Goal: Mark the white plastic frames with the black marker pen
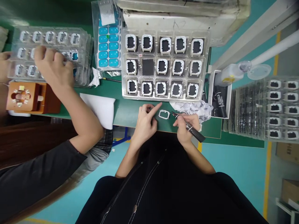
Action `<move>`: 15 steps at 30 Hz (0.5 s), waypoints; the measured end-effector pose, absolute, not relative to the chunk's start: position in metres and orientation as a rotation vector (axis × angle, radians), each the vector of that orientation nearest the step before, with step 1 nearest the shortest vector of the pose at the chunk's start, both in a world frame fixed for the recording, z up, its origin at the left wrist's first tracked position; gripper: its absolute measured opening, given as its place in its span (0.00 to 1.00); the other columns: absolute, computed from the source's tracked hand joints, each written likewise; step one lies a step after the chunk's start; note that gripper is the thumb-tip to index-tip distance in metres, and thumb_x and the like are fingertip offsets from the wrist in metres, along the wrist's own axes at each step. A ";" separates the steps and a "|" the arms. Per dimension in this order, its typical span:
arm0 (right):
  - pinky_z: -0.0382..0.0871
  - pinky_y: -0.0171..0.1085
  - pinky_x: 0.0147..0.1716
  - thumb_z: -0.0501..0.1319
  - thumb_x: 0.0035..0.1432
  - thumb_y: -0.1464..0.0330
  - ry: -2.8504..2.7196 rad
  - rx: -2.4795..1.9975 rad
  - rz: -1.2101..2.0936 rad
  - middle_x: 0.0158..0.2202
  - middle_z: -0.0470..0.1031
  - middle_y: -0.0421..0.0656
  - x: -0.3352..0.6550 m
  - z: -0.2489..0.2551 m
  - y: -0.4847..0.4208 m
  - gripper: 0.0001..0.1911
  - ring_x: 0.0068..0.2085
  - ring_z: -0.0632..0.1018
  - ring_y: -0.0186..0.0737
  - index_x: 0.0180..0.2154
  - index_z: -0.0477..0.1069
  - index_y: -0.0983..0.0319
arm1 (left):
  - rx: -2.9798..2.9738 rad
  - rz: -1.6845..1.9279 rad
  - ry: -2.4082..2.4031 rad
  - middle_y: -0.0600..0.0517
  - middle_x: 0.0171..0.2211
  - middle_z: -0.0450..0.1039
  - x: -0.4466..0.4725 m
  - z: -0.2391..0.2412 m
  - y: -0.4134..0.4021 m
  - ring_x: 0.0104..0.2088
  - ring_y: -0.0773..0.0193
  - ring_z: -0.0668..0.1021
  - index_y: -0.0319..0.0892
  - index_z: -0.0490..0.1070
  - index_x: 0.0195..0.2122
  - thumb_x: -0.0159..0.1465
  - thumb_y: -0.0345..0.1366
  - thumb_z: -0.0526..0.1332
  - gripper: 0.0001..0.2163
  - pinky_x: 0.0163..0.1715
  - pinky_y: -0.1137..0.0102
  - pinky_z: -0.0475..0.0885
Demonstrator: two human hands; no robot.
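A small white square frame part lies on the green mat near the table's front edge. My left hand rests beside it, index finger stretched toward the part's upper left corner, other fingers curled. My right hand grips a black marker pen whose tip points at the part's right side. Just behind stands a clear tray with rows of the same white frames, one pocket holding only a black insert.
A co-worker's hand and arm reach over another clear tray at the left. An orange fixture, white paper, blue-part tray, crumpled cloth, marker box and right-hand stacked trays surround.
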State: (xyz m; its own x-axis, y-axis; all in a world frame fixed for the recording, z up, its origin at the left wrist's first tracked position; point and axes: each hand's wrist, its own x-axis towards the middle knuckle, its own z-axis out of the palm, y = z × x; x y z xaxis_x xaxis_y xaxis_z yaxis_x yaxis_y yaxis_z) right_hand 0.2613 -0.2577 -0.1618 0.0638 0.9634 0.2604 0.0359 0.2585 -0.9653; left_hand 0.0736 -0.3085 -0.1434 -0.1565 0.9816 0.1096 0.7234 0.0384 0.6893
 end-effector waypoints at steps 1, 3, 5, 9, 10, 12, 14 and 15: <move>0.84 0.43 0.33 0.71 0.76 0.52 -1.294 -1.064 0.955 0.24 0.76 0.30 0.261 -0.162 -0.258 0.16 0.23 0.82 0.39 0.41 0.69 0.52 | 1.700 0.914 1.926 0.43 0.59 0.72 0.072 -0.142 -0.309 0.59 0.45 0.77 0.53 0.70 0.78 0.71 0.26 0.60 0.34 0.66 0.46 0.76; 0.83 0.42 0.31 0.71 0.76 0.52 -1.297 -1.065 0.965 0.24 0.76 0.30 0.261 -0.162 -0.257 0.16 0.23 0.81 0.38 0.41 0.69 0.52 | 1.664 0.955 1.964 0.42 0.59 0.72 0.075 -0.142 -0.309 0.60 0.43 0.77 0.50 0.70 0.76 0.71 0.32 0.64 0.31 0.66 0.45 0.76; 0.83 0.41 0.32 0.71 0.76 0.53 -1.293 -1.060 0.971 0.24 0.76 0.30 0.261 -0.163 -0.257 0.16 0.23 0.82 0.38 0.41 0.69 0.52 | 1.650 0.945 2.060 0.41 0.58 0.73 0.085 -0.145 -0.308 0.59 0.40 0.77 0.47 0.72 0.70 0.70 0.43 0.73 0.28 0.63 0.44 0.77; 0.86 0.43 0.36 0.71 0.76 0.55 -1.281 -1.030 0.972 0.24 0.77 0.30 0.261 -0.163 -0.257 0.14 0.27 0.86 0.41 0.42 0.70 0.52 | 1.610 0.894 2.250 0.40 0.53 0.76 0.109 -0.156 -0.302 0.54 0.37 0.78 0.45 0.76 0.55 0.63 0.52 0.83 0.28 0.56 0.45 0.76; 0.86 0.43 0.35 0.71 0.76 0.55 -1.280 -1.031 0.973 0.25 0.77 0.30 0.261 -0.163 -0.257 0.14 0.26 0.86 0.40 0.42 0.70 0.52 | 1.610 0.894 2.238 0.40 0.52 0.76 0.112 -0.157 -0.301 0.53 0.38 0.78 0.45 0.76 0.53 0.64 0.50 0.82 0.25 0.56 0.45 0.76; 0.84 0.41 0.32 0.71 0.76 0.54 -1.280 -1.045 0.979 0.26 0.79 0.31 0.261 -0.163 -0.258 0.15 0.24 0.84 0.38 0.42 0.70 0.52 | 1.638 0.917 2.141 0.40 0.54 0.78 0.111 -0.157 -0.299 0.54 0.39 0.79 0.46 0.76 0.54 0.67 0.44 0.79 0.20 0.57 0.46 0.76; 0.83 0.40 0.31 0.71 0.76 0.53 -1.286 -1.063 0.986 0.27 0.79 0.31 0.262 -0.162 -0.259 0.15 0.24 0.83 0.37 0.42 0.70 0.52 | 1.680 0.966 1.991 0.41 0.57 0.80 0.105 -0.155 -0.299 0.58 0.41 0.80 0.47 0.76 0.57 0.69 0.39 0.76 0.18 0.60 0.46 0.76; 0.83 0.40 0.31 0.71 0.76 0.53 -1.289 -1.070 0.989 0.27 0.80 0.32 0.262 -0.162 -0.259 0.15 0.24 0.83 0.37 0.42 0.70 0.52 | 1.690 1.002 1.914 0.41 0.58 0.80 0.101 -0.153 -0.299 0.59 0.42 0.81 0.48 0.76 0.59 0.70 0.37 0.75 0.18 0.61 0.47 0.77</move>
